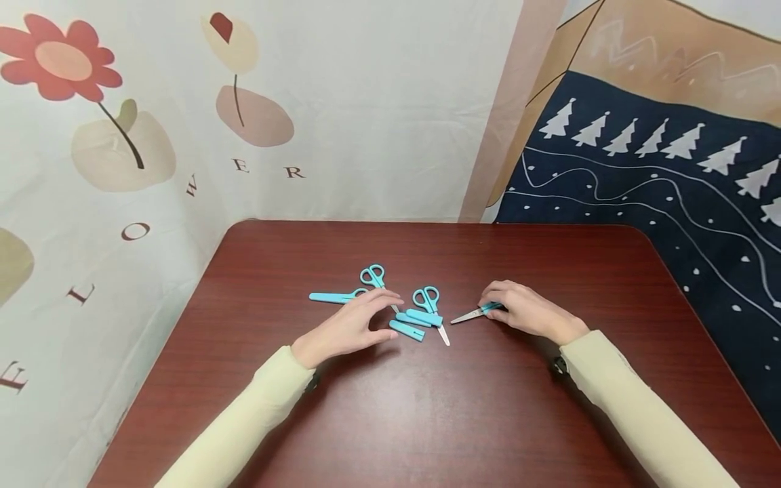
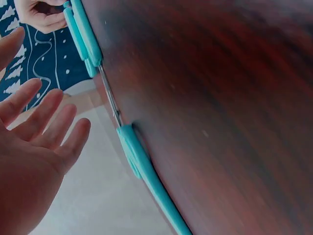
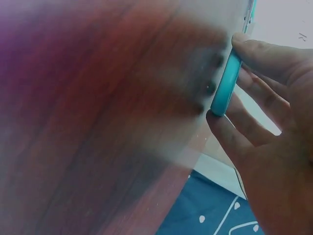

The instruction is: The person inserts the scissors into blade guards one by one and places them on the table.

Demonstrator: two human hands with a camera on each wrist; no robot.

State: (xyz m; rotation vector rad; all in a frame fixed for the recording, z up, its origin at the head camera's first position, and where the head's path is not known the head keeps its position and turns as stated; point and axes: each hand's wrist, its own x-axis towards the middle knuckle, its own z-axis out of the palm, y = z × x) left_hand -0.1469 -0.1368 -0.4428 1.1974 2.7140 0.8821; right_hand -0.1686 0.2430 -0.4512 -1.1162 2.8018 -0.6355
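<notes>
My right hand (image 1: pixel 529 313) holds a pair of scissors (image 1: pixel 468 316) by the turquoise handles, bare blades pointing left along the table. In the right wrist view, thumb and fingers are around the turquoise handle (image 3: pixel 228 85). My left hand (image 1: pixel 350 329) hovers over the group with fingers spread and nothing in its grasp. Beyond its fingers lie scissors (image 1: pixel 373 275) with their blades partly hidden, and covered scissors (image 1: pixel 332 297) to the left. Right of its fingertips, turquoise blade covers (image 1: pixel 407 331) lie close together, overlapping the bare blades of another pair of scissors (image 1: pixel 426 299).
Everything lies on a dark red-brown wooden table (image 1: pixel 390 420) with rounded far corners. A pale curtain (image 1: pixel 378 122) with flower prints hangs behind it. At the right is a navy cloth (image 1: pixel 616 183) patterned with white trees.
</notes>
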